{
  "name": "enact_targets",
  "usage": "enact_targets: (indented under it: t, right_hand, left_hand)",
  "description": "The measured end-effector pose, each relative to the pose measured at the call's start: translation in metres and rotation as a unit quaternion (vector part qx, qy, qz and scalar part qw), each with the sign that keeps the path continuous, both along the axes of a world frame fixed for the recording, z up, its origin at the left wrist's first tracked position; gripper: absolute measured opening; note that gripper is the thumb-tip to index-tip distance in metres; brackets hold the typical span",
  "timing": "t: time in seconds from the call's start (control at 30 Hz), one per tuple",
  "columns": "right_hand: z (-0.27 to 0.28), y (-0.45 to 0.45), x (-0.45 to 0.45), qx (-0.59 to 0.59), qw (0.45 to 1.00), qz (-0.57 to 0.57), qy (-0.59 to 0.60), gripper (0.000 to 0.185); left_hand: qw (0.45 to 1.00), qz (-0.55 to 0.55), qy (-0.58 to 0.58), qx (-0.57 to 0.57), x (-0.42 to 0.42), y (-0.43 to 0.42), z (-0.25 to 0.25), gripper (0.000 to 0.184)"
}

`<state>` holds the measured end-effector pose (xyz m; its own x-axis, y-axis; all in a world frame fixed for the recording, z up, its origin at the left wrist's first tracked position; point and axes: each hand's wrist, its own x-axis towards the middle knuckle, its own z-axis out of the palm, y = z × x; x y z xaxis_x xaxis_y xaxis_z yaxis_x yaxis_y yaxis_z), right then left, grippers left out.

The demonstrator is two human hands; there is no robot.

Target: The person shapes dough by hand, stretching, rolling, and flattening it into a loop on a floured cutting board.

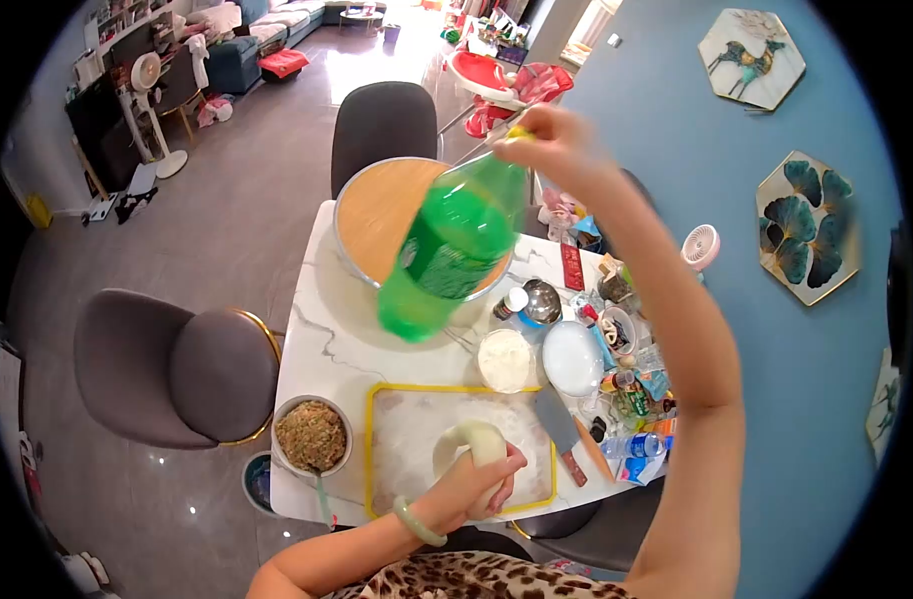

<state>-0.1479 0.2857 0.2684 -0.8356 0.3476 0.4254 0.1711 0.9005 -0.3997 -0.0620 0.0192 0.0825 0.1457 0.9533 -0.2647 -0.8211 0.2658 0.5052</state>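
One right hand (544,142) holds one green, see-through bottle (447,240) by its top, above the tabletop (322,324). One left hand (488,481) grasps one pale, curved dough roll (484,439) over one yellow-edged mat (402,434).

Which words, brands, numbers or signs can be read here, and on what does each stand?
No text can be read with certainty.
Green bottle: label lettering, too blurred.
Red packet: markings, too small.
Clear bottle with a blue label: too small.
Small items crowded along the table's right side: any print is too small.
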Motion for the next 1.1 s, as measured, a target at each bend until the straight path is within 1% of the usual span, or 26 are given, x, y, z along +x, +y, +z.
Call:
enact_targets:
  t: [0.1,0.13,0.2,0.23,0.3,0.33,0.4,0.43,0.5,0.53,0.6,0.63,0.73,0.77,0.87,0.9,0.97,1.03,1.1]
  right_hand:
    - [0.037,0.032,0.024,0.027,0.999,-0.025,-0.007,0.039]
    - [0.043,0.040,0.032,0.025,0.999,-0.028,-0.005,0.039]
    - [0.049,0.055,0.045,0.098,0.990,-0.093,-0.030,0.037]
    - [0.049,0.069,0.051,0.095,0.991,-0.093,-0.030,0.037]
    - [0.036,0.104,0.061,0.124,0.977,-0.165,-0.047,0.035]
    - [0.029,0.120,0.066,0.120,0.978,-0.162,-0.048,0.035]
    - [0.010,0.149,0.074,0.147,0.960,-0.229,-0.060,0.035]
    - [-0.001,0.163,0.076,0.143,0.962,-0.226,-0.061,0.035]
    - [-0.029,0.190,0.080,0.166,0.951,-0.255,-0.059,0.037]
    - [-0.045,0.206,0.083,0.161,0.952,-0.252,-0.061,0.037]
    - [-0.075,0.241,0.087,0.145,0.943,-0.295,-0.059,0.038]
    - [-0.087,0.250,0.088,0.140,0.945,-0.291,-0.060,0.038]
    - [-0.119,0.267,0.085,0.071,0.935,-0.338,-0.077,0.042]
    - [-0.126,0.271,0.083,0.067,0.937,-0.333,-0.077,0.042]
    - [-0.147,0.295,0.081,0.116,0.935,-0.328,-0.063,0.043]
    - [-0.146,0.296,0.080,0.106,0.939,-0.320,-0.073,0.044]
    - [-0.142,0.292,0.077,0.090,0.941,-0.311,-0.102,0.046]
    - [-0.149,0.296,0.075,0.102,0.939,-0.314,-0.099,0.047]
    - [-0.155,0.299,0.077,0.088,0.944,-0.302,-0.102,0.046]
  left_hand:
    - [1.000,-0.018,0.010,-0.008,0.000,0.004,0.011,0.017]
    - [1.000,-0.023,0.019,-0.003,0.000,0.005,0.014,0.016]
    - [0.999,-0.028,0.027,0.000,-0.001,0.009,0.019,0.016]
    - [0.999,-0.028,0.025,0.003,0.000,0.011,0.021,0.017]
    - [0.999,-0.025,0.021,0.001,0.000,0.015,0.022,0.018]
    - [0.999,-0.031,0.016,-0.004,-0.001,0.016,0.022,0.019]
    - [0.999,-0.035,0.008,-0.012,-0.001,0.021,0.022,0.020]
    - [0.999,-0.038,0.013,-0.013,-0.001,0.023,0.022,0.020]
    - [0.999,-0.037,0.016,-0.020,0.001,0.027,0.019,0.021]
    - [0.999,-0.038,0.012,-0.020,0.002,0.030,0.016,0.021]
    - [0.999,-0.035,0.009,-0.026,0.002,0.034,0.014,0.021]
    - [0.999,-0.037,0.008,-0.028,0.001,0.036,0.015,0.021]
    - [0.999,-0.030,0.006,-0.041,0.001,0.041,0.014,0.020]
    - [0.999,-0.027,0.006,-0.041,0.002,0.044,0.014,0.019]
    - [0.998,-0.027,0.006,-0.060,0.002,0.049,0.018,0.018]
    - [0.997,-0.018,0.004,-0.068,0.003,0.051,0.017,0.018]
    - [0.998,-0.036,0.002,-0.060,0.004,0.053,0.016,0.019]
    - [0.998,-0.034,-0.001,-0.062,0.005,0.054,0.016,0.020]
    - [0.998,-0.036,-0.004,-0.060,0.007,0.054,0.015,0.020]
